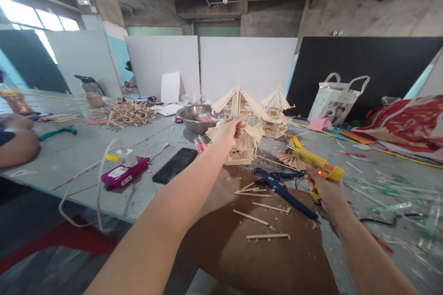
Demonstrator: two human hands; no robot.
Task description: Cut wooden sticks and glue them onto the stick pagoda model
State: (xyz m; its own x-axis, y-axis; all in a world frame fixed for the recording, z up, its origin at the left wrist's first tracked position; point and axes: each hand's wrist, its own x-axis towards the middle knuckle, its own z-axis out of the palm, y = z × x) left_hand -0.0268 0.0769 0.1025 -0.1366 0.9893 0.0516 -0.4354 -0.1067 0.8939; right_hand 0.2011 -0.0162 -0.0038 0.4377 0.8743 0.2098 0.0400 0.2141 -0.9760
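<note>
My left hand (230, 130) reaches forward and grips the side of a small pagoda model built of wooden sticks (238, 120), which stands on the grey table (83, 147). My right hand (325, 189) is closed round the handle of a yellow glue gun (313, 159), its nozzle pointing left toward the model. A second stick pagoda (275, 113) stands just behind and to the right. Blue-handled cutters (284, 191) and loose cut sticks (258, 205) lie on a brown sheet (242, 249) in front of me.
A metal bowl (197, 117), a black phone (175, 165), a pink device with a white cable (121, 175) and a heap of sticks (126, 114) lie to the left. Another person's arm (15, 145) rests at the far left. A white tote bag (337, 99) and red cloth (411, 122) are at right.
</note>
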